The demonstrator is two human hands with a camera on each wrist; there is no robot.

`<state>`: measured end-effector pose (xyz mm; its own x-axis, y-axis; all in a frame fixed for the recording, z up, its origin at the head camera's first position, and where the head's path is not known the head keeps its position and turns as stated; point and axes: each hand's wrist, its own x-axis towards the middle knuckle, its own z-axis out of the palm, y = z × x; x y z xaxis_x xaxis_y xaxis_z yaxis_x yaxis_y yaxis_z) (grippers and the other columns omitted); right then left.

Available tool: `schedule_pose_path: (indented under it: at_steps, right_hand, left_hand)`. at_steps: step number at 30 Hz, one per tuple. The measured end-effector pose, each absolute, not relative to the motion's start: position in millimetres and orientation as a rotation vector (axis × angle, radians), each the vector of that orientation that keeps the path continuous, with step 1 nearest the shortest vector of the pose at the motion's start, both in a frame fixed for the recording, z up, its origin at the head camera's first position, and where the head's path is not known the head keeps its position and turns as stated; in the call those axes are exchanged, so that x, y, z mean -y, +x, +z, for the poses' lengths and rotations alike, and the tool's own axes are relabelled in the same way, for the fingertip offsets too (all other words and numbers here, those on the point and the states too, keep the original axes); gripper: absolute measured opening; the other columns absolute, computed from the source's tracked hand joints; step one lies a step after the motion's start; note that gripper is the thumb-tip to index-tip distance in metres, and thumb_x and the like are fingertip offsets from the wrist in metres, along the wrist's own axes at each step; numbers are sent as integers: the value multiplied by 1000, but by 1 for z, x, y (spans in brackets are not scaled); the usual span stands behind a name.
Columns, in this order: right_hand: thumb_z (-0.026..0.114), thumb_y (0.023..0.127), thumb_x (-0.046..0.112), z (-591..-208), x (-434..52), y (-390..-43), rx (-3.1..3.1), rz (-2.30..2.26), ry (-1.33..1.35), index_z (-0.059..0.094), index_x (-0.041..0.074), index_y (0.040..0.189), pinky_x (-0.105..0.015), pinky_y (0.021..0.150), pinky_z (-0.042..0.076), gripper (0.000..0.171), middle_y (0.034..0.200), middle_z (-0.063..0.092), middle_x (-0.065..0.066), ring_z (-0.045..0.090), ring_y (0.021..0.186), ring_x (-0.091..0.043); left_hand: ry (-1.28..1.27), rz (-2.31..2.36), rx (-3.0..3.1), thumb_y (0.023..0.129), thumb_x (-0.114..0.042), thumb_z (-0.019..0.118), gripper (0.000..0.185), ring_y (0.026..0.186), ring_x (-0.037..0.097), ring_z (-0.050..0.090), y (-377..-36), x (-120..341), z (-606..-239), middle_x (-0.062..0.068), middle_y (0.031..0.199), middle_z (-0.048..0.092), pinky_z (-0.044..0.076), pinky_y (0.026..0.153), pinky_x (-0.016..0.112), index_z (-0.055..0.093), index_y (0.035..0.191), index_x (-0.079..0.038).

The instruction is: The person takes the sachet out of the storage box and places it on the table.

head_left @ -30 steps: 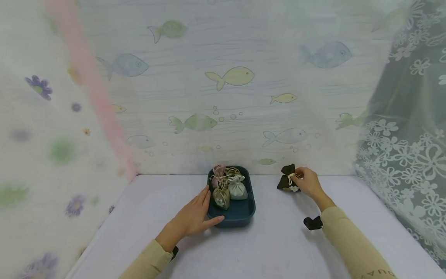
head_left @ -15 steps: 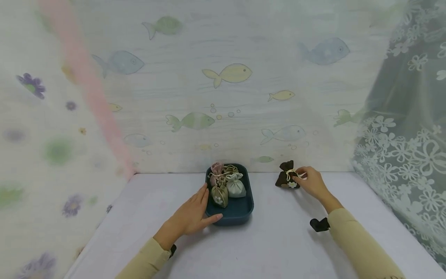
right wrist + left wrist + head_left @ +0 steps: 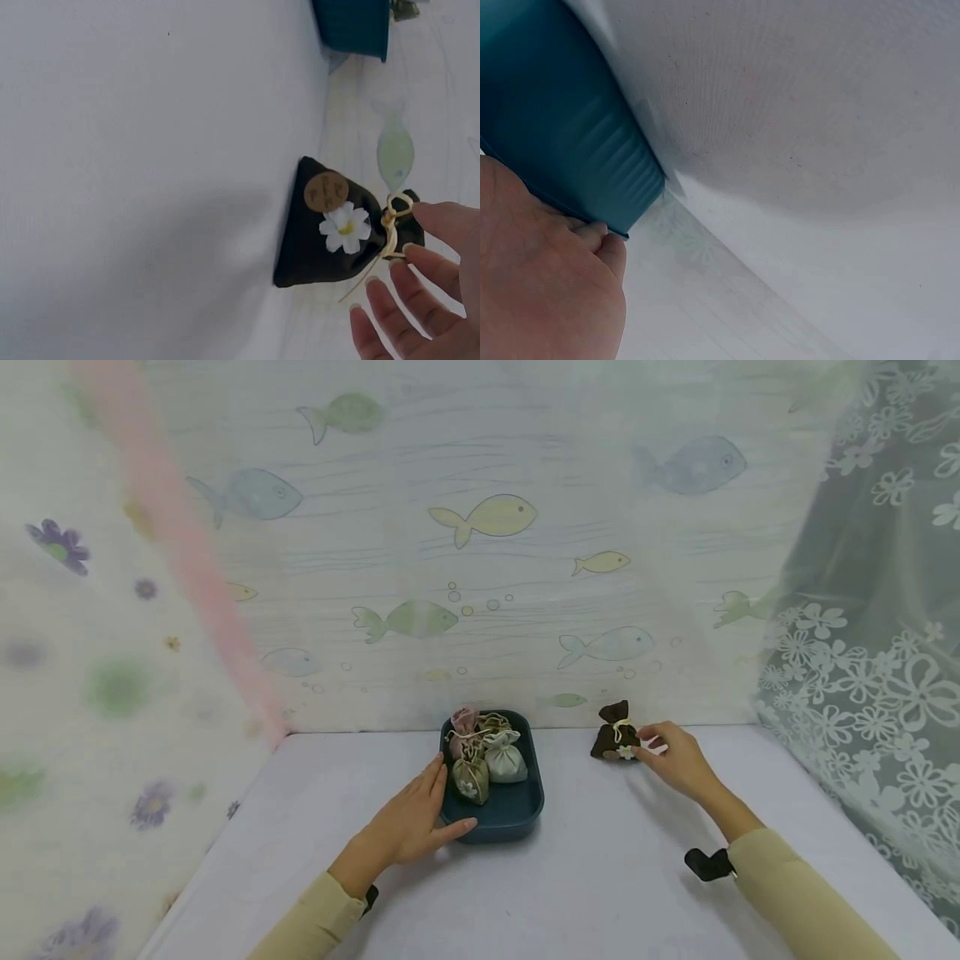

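Hands: left hand [image 3: 415, 823] rests flat against the tray [image 3: 517, 814], right hand [image 3: 678, 758] seems open beside the brown pouch [image 3: 615, 739], which needs gripping next.

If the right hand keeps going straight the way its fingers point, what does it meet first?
Most likely the dark brown drawstring pouch: the right hand has straight fingers aimed at its tied neck, just short of it. Behind it is only the fish-print backdrop.
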<state>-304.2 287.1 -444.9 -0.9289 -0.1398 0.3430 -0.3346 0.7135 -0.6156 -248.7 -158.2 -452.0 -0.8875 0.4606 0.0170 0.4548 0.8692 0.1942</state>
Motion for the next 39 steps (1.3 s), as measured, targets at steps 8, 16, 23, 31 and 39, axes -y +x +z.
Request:
schedule_pose_path:
  at_steps: [8, 16, 23, 31, 39]
  right_hand:
    - [72, 95, 6, -439, -273, -290, 2612, 1045, 457, 63, -10, 120, -57, 91, 53, 32, 118, 64, -26, 63, 105, -43]
    - [72, 96, 9, -435, -248, -280, 2592, 1090, 559, 64, -9, 122, -59, 93, 51, 33, 116, 65, -23, 63, 106, -41]
    - [75, 94, 8, -434, -226, -276, 2560, 1144, 645, 66, -5, 122, -55, 95, 53, 33, 117, 65, -20, 65, 108, -38]
    - [76, 93, 8, -434, -207, -275, 2537, 1166, 709, 67, -3, 121, -56, 98, 52, 32, 116, 66, -18, 66, 110, -37]
    - [77, 92, 11, -432, -190, -277, 2550, 1145, 735, 68, -1, 121, -55, 95, 54, 33, 115, 68, -15, 65, 105, -32]
  left_hand:
    - [739, 304, -3004, 92, -86, 31, 113, 156, 32, 16, -250, 159, -454, 16, 171, 4, 25, 123, 49, 18, 162, 3]
    - [726, 277, -3011, 91, -88, 28, 115, 157, 30, 15, -252, 160, -458, 15, 172, 3, 24, 124, 48, 17, 162, 2]
    - [729, 281, -3009, 91, -87, 29, 115, 157, 31, 15, -251, 158, -455, 16, 171, 4, 24, 124, 48, 17, 162, 3]
    - [749, 277, -3023, 94, -83, 34, 111, 156, 32, 17, -247, 159, -454, 18, 171, 5, 26, 123, 50, 19, 161, 5]
    - [763, 297, -3040, 94, -83, 35, 111, 155, 34, 19, -248, 159, -456, 18, 171, 7, 27, 122, 51, 21, 160, 5]
